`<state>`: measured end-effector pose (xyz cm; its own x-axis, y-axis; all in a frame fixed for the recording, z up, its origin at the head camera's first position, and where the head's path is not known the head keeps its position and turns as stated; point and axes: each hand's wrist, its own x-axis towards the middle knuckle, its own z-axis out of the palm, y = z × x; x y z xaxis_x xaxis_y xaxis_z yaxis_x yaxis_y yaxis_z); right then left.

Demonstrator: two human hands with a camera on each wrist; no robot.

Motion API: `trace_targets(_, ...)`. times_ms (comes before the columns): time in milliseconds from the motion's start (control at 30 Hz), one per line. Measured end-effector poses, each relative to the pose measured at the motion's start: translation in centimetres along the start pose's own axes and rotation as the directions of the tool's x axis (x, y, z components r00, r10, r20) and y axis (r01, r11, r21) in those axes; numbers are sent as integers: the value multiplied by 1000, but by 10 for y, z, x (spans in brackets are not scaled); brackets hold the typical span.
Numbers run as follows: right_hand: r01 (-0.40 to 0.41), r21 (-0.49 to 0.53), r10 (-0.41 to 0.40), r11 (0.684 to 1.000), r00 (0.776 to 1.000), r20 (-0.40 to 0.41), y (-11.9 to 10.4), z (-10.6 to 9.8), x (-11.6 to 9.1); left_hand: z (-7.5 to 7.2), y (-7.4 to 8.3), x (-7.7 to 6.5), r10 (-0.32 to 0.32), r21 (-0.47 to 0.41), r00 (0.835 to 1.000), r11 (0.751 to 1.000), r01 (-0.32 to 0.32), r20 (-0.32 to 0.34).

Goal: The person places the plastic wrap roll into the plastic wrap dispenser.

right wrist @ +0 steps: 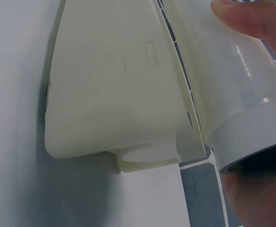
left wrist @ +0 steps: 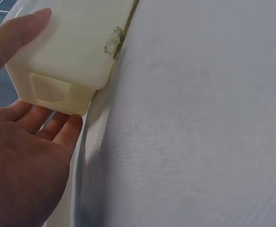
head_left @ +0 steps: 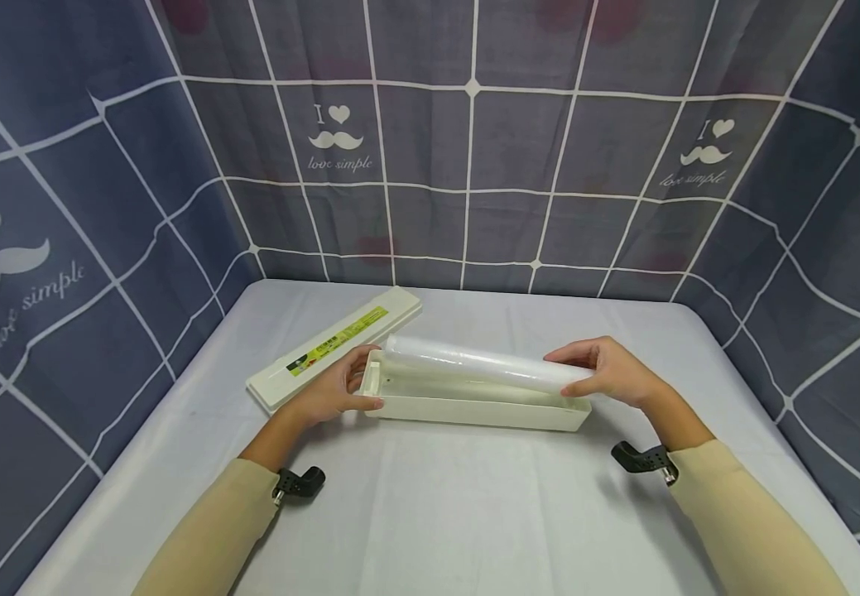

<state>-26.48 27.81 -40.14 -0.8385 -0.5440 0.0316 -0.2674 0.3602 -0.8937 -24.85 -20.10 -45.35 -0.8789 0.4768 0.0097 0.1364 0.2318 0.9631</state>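
Note:
A long cream-white plastic box (head_left: 474,411) lies on the table with its top off. My left hand (head_left: 323,393) grips its left end, the thumb on the front wall and the fingers round the end, as the left wrist view shows with the box's end (left wrist: 52,88). My right hand (head_left: 612,372) holds a roll of clear plastic wrap (head_left: 474,362) by its right end, thumb in front and fingers behind. The roll slants over the open box, its left end at the box's back left corner. In the right wrist view, the roll's hollow core (right wrist: 251,137) sits beside the box wall (right wrist: 109,94).
Behind my left hand lies the long white lid (head_left: 400,305) with a green and yellow label (head_left: 336,341), set at an angle. A white cloth (head_left: 467,505) covers the table. Dark checked curtains (head_left: 430,223) hang at the back and both sides.

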Motion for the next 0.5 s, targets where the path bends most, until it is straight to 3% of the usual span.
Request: trace_targets(500, 49, -32, -46, 998, 996, 77, -3, 8, 16, 0, -1, 1, 1, -18, 1000, 1000, -1, 0)
